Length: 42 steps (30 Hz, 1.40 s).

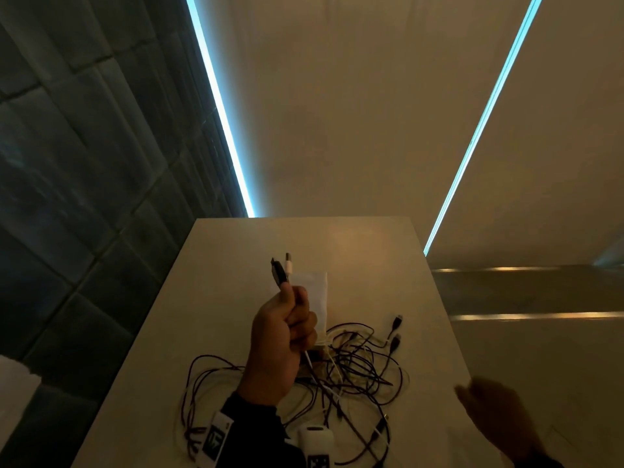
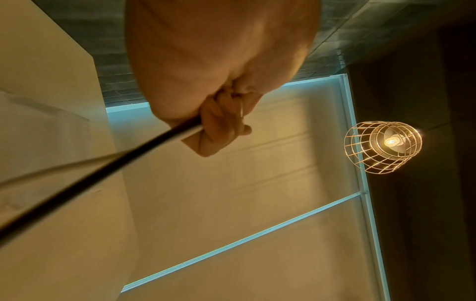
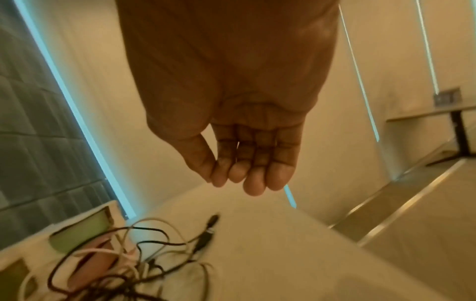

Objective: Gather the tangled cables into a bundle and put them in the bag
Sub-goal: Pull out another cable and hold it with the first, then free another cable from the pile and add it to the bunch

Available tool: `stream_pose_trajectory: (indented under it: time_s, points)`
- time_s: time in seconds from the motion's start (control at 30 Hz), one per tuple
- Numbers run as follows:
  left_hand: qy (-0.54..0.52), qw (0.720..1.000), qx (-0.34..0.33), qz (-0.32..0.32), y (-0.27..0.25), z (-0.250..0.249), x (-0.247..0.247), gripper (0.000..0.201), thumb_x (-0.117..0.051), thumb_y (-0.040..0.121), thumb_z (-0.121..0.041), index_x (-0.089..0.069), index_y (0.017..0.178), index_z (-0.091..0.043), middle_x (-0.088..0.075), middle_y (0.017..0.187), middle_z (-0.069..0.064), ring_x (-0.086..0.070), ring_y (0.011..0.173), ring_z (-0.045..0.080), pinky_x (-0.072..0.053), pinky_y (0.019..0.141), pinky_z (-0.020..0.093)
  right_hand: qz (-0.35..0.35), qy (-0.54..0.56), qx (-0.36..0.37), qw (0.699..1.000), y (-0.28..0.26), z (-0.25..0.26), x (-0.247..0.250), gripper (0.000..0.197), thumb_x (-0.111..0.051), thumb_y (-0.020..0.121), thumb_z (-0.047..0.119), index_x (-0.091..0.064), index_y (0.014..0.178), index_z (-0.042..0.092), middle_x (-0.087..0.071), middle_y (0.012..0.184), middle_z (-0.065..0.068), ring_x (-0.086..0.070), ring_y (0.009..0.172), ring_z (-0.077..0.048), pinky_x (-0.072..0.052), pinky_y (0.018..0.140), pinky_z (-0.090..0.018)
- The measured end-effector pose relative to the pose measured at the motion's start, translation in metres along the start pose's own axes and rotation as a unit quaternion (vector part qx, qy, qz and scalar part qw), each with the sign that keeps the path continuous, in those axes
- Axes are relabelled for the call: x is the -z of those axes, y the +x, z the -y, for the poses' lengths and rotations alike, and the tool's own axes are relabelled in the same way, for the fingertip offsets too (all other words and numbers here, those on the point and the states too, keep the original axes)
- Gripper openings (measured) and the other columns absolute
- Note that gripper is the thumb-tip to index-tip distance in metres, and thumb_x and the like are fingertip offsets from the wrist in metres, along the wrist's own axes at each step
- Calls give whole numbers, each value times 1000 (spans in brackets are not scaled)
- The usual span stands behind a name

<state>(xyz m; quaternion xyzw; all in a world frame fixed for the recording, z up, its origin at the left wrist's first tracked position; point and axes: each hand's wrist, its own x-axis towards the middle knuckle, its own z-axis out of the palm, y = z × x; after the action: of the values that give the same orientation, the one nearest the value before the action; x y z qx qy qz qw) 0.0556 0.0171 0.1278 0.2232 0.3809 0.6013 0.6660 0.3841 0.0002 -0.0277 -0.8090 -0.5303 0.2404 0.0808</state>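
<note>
**Two plugs in the fist, the rest loose on the table**

Your left hand point(image 1: 282, 336) was raised above the table point(image 1: 422, 292) with its fingers curled tightly round two cable ends, a black plug point(image 1: 277, 272) and a white plug point(image 1: 288, 265) sticking up out of the fist. Their cords ran down from the fist into the tangled cables point(image 1: 351, 363), which lay spread across the table beneath and around your wrist. Your right hand point(image 3: 239, 150) hung off to the right, fingers relaxed and holding nothing, well apart from the pile.

The white bag point(image 1: 315, 298) lay flat on the table just behind your left fist, its near end touching the tangle.

The risk, as I judged it, was in lifting by those two ends alone. Loops could have cinched into knots, and the dark connectors point(image 1: 395, 329) at the far right could have dragged along or snagged. The pull might also have shifted the light bag. With nothing holding its mouth open, stuffing a loose bundle in one-handed looked likely to spill strands over the edge.
</note>
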Motion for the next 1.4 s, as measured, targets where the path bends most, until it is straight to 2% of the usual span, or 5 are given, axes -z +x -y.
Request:
stream_pose_trajectory:
  time_s: [0.4,0.63,0.8,1.03,1.4]
  points:
    - [26,999,21,-2,-5,3,5,34,-34,101,-29,-51,81,-9,-28,56,-3,-21,42,7,-20,39,21,184,-7,-59,981,71,98,-76,58,-62,89,39,-48,127,-2,-53,130,-20,-55,116,-34,-49,89,-35]
    - [33,999,17,-17,-3,4,13,33,-34,101,-28,-46,75,-11,-31,55,-2,-21,41,8,-16,40,23,57,214,-70,972,66,88,-79,26,-59,92,21,-63,87,-3,-66,95,-22,-59,87,-34,-47,78,-41]
    - [110,993,8,-49,-1,12,9,31,-34,103,-26,-50,82,-8,-30,53,-5,-20,42,7,-19,37,19,32,558,48,828,11,130,-31,20,-53,96,14,-56,93,-6,-65,76,-20,-63,67,-29,-56,63,-39]
    - [282,958,-21,-47,-4,22,-4,24,-51,97,-30,-63,102,-10,-34,51,-6,-30,42,9,-29,41,22,157,564,249,772,-67,205,17,26,-55,94,19,-51,86,-6,-54,61,-12,-53,49,-27,-53,50,-37]
    - [286,952,-87,-70,-13,6,6,47,-39,93,-51,-58,72,-13,-40,54,5,-38,46,16,-35,47,26,225,488,341,771,-94,215,13,23,-47,97,6,-57,78,-3,-57,51,11,-50,44,2,-39,48,-10]
